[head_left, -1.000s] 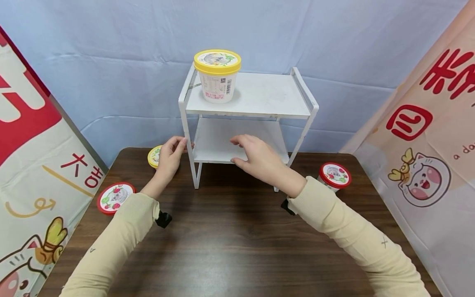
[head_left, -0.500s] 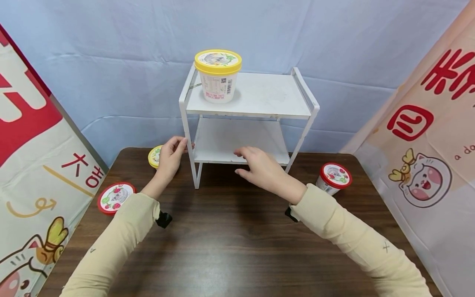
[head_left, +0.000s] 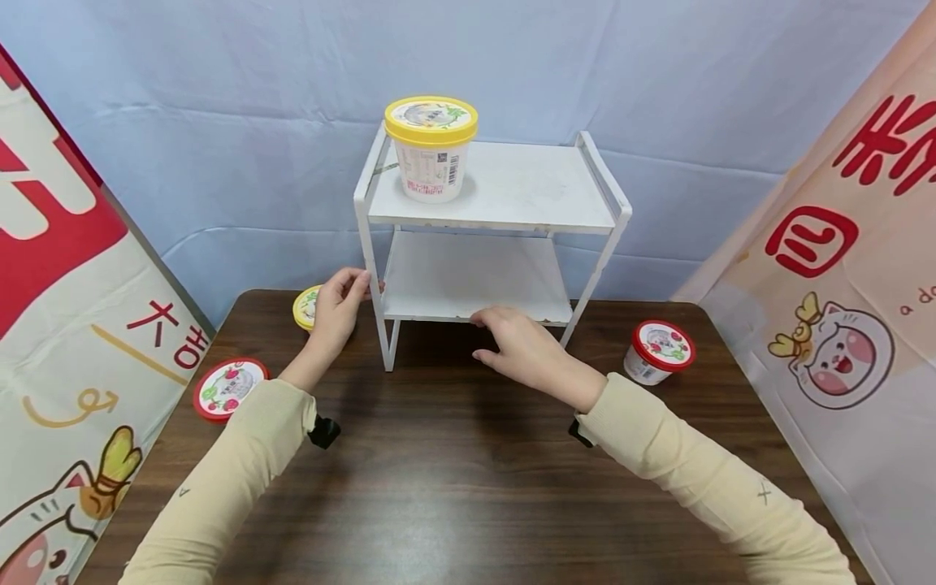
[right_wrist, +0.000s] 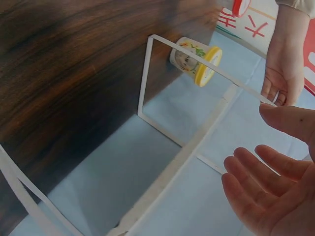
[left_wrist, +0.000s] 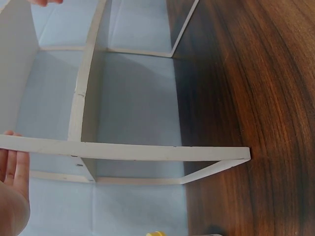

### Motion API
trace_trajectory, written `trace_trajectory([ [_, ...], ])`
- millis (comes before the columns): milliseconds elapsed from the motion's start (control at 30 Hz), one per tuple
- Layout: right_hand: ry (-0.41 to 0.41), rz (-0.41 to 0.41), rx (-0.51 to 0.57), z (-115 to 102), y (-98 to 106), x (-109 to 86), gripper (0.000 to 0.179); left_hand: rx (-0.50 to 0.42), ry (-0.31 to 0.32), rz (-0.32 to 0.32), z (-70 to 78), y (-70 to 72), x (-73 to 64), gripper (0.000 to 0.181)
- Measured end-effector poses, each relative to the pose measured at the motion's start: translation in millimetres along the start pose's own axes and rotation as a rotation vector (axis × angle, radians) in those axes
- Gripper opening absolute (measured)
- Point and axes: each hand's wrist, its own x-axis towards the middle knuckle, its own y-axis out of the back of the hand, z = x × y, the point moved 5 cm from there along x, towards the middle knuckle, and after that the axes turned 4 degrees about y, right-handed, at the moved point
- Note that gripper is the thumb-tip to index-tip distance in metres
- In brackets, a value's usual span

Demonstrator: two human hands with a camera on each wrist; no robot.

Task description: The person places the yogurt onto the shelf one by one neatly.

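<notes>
A white two-tier rack [head_left: 541, 191] stands at the back of the table. My left hand [head_left: 336, 305] holds its front left post, fingers passing behind the post in the left wrist view. In front of the lower shelf [head_left: 468, 272], my right hand [head_left: 522, 349] hovers with relaxed, spread fingers and an empty palm, as the right wrist view shows. A yellow-lidded paper tub [head_left: 431, 154] is upright on the top tier, toward the left. Behind my left hand, partly hidden, is another yellow-lidded tub [head_left: 304, 307] on the table.
One red-lidded tub [head_left: 230, 390] sits at the table's left edge, partly covered by my left sleeve. Another red-lidded tub [head_left: 658, 353] stands on the right. Blue cloth [head_left: 256, 122] hangs behind the rack, and printed banners [head_left: 841, 325] flank the dark wooden table [head_left: 439, 487].
My right hand has drawn back and down from the lower shelf, shifting slightly to the right. The left hand stays at the rack's post.
</notes>
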Motion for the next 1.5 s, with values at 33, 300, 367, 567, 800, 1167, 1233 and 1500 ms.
trace_trajectory([
  [33,-0.005,-0.011,-0.003,0.9,-1.4,-0.7,0.043,-0.002,0.0,0.0,-0.3,-0.2,0.1,0.023],
  [300,-0.034,-0.09,-0.039,7.5,-10.6,-5.8,0.04,-0.011,0.009,0.004,-1.5,-1.1,0.7,0.023],
  [367,-0.047,-0.108,-0.042,8.9,-12.5,-7.2,0.04,-0.015,0.009,0.002,-1.6,-1.2,0.8,0.023],
  [567,-0.068,-0.149,-0.063,14.7,-18.7,-12.7,0.039,-0.013,0.011,0.004,-2.3,-0.7,1.4,0.023],
  [800,-0.071,-0.172,-0.05,20.2,-24.3,-18.2,0.038,-0.009,0.025,-0.014,-2.0,-1.2,0.6,0.023],
  [1167,-0.096,-0.218,-0.047,27.7,-31.1,-25.3,0.039,0.004,0.018,-0.019,-1.1,-0.7,-0.5,0.023],
  [1233,-0.103,-0.227,-0.046,29.2,-32.9,-26.6,0.039,0.001,0.018,-0.018,-0.9,-0.5,-0.5,0.024],
  [1500,-0.106,-0.254,-0.053,32.9,-37.7,-29.5,0.039,0.007,0.021,-0.011,-0.9,0.3,-0.5,0.024],
])
